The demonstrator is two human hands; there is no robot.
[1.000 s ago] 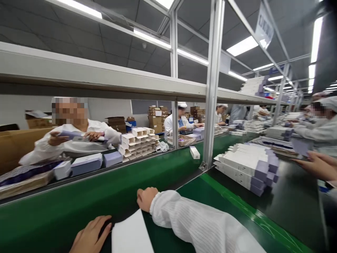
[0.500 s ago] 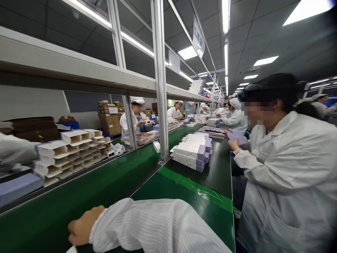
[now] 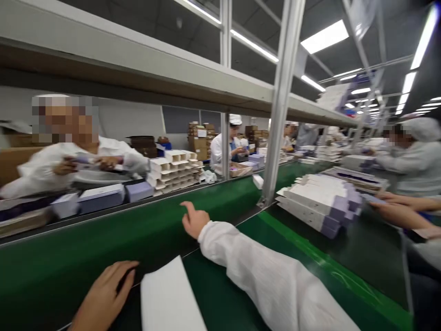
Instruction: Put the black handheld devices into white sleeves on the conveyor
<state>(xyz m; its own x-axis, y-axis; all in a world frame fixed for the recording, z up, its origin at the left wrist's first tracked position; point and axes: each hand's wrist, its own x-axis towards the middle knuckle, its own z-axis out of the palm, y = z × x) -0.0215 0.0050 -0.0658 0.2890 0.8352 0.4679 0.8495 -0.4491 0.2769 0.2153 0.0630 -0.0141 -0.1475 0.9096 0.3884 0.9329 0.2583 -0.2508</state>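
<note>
My left hand (image 3: 103, 294) lies flat on the green conveyor belt (image 3: 86, 257) at the bottom left, fingers stretched out, its fingertips next to the left edge of a flat white carton piece (image 3: 168, 299). My right hand (image 3: 193, 220), in a white sleeve, hovers over the belt farther ahead. It is curled into a loose fist with the index finger sticking up and holds nothing.
A stack of white and lilac boxes (image 3: 320, 207) sits on the dark table to the right, beside a metal post (image 3: 280, 105). Open white cartons (image 3: 175, 172) are piled across the belt, near a person in white (image 3: 69, 161). A co-worker's hands (image 3: 396, 209) reach in from the right.
My view swung right toward the co-worker, then back left. My right hand went from a closed fist resting on the belt to a raised index finger, slightly farther forward. My left hand stays by the white piece.
</note>
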